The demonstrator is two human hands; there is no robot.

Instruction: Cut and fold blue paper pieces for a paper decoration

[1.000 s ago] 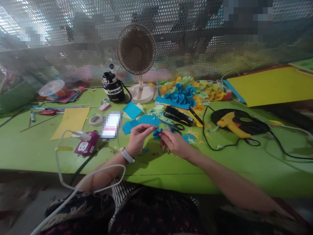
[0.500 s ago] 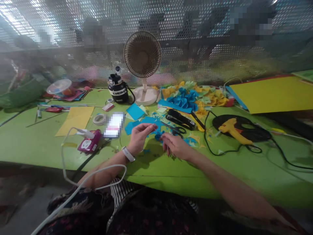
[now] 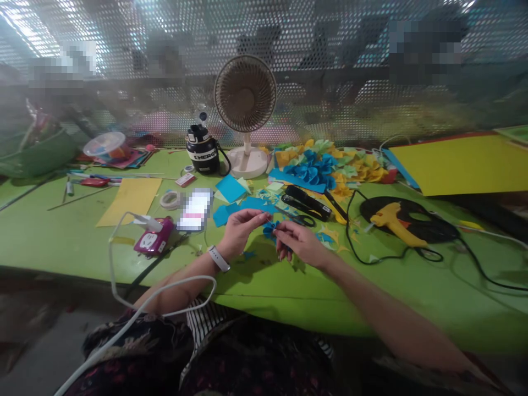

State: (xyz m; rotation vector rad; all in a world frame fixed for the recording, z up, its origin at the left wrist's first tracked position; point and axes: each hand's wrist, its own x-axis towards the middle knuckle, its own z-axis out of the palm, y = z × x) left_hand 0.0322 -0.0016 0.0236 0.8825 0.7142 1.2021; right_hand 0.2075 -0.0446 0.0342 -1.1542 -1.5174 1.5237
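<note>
A small folded piece of blue paper (image 3: 270, 230) is held up between my hands, just above the green table (image 3: 289, 300). My left hand (image 3: 241, 232), with a white watch band (image 3: 218, 258) on its wrist, pinches the top of the piece with its fingertips. My right hand (image 3: 299, 245) grips the piece from the other side. Both hands hide part of it. Just behind them lie black-handled scissors (image 3: 295, 219) and blue paper cut-outs (image 3: 243, 207).
Further back stand a black stapler (image 3: 307, 202), a heap of blue and yellow paper shapes (image 3: 313, 170) and a fan (image 3: 245, 93). To the right are a yellow glue gun (image 3: 400, 228) and its black cord. A pink socket (image 3: 152, 239) with white cable lies left.
The whole scene has drifted right and slightly up in view as my head turned. My hands still hold the blue piece, with only small finger movements.
</note>
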